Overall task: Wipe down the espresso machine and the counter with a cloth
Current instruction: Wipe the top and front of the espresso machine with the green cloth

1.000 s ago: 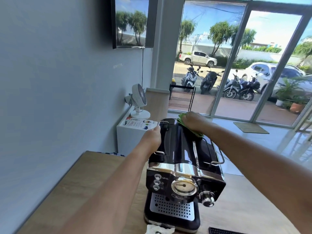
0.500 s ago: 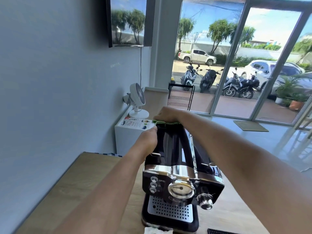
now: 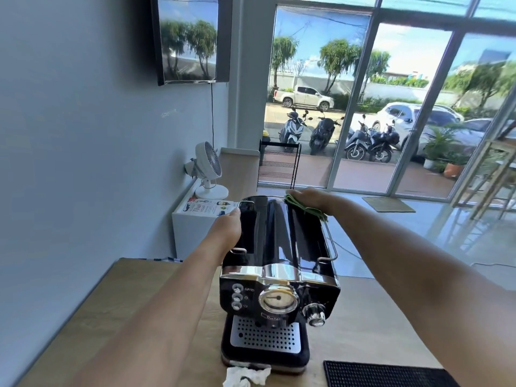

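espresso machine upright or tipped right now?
Upright. The espresso machine sits flat on the counter; left hand rests on its side, right hand presses the cloth on top.

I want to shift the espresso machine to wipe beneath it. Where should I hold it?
I'd take the espresso machine by its broad side walls, one hand from each side; the left hand rests on the left side. The thin chrome rail and front knob look too slight to pull.

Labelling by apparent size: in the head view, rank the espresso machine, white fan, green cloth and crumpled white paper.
1. espresso machine
2. white fan, though farther away
3. green cloth and crumpled white paper: alike; cloth partly hidden under the right hand, so unranked.
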The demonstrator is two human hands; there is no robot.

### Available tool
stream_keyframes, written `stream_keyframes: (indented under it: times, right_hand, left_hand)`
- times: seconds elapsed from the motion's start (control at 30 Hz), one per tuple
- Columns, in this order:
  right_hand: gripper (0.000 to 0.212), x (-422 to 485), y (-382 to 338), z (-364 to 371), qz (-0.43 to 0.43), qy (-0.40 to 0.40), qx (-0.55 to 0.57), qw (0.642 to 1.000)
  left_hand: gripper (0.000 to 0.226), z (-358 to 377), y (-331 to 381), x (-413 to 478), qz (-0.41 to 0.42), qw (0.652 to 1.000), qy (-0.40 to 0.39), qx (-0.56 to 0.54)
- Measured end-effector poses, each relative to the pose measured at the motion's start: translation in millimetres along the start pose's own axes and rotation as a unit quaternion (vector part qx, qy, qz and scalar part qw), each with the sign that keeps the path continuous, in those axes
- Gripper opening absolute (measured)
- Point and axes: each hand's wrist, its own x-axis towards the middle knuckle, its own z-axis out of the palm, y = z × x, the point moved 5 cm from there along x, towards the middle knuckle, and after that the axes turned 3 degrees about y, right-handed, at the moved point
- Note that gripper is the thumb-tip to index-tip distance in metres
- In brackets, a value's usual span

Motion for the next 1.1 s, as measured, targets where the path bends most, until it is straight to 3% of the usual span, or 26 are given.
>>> stream_keyframes:
  times: [0.07, 0.17, 0.3, 0.47, 0.6, 0.77, 0.83, 0.97, 1.1]
  right_hand:
    - [0.050, -14.7, 15.4, 2.5, 0.018, -0.021, 0.167, 0.986]
    - [0.029, -43.9, 29.9, 15.4, 0.055, -0.018, 0.414, 0.908]
    - [0.014, -79.1, 34.1, 35.5, 0.058, 0.036, 0.563, 0.824]
    - [0.025, -130.5, 33.6, 46.1, 0.027, 0.048, 0.532, 0.845]
    - [0.035, -156.2, 39.7, 60.2, 0.012, 0.056, 0.533, 0.844]
    - [0.025, -196.0, 37.8, 75.0, 0.002, 0.066, 0.560, 0.826]
    - [0.023, -211.7, 33.6, 77.6, 0.014, 0.105, 0.560, 0.822]
    - [0.021, -254.3, 24.3, 79.4, 0.056, 0.195, 0.461, 0.864]
    - [0.029, -306.2, 9.3, 67.7, 0.030, 0.205, 0.357, 0.911]
  left_hand:
    - [0.054, 0.5, 0.3, 0.6, 0.005, 1.000, 0.001, 0.002]
    - [0.054, -0.3, 0.0, 2.0, 0.006, 1.000, 0.014, 0.003]
    - [0.048, 0.6, -3.4, 6.7, 0.007, 1.000, 0.009, 0.010]
    - [0.029, 2.8, -0.3, 7.5, 0.008, 1.000, 0.021, 0.021]
    - [0.044, 2.8, 2.8, 2.4, 0.011, 1.000, 0.014, 0.025]
    - [0.050, 1.0, 7.5, -5.8, 0.009, 0.999, -0.004, 0.046]
    - [0.051, 1.0, 7.5, -4.7, 0.015, 0.999, -0.009, 0.050]
    - [0.060, -1.8, 6.3, -6.1, 0.007, 0.999, -0.006, 0.032]
    - [0.061, -1.3, 6.9, -6.6, 0.010, 0.999, -0.007, 0.037]
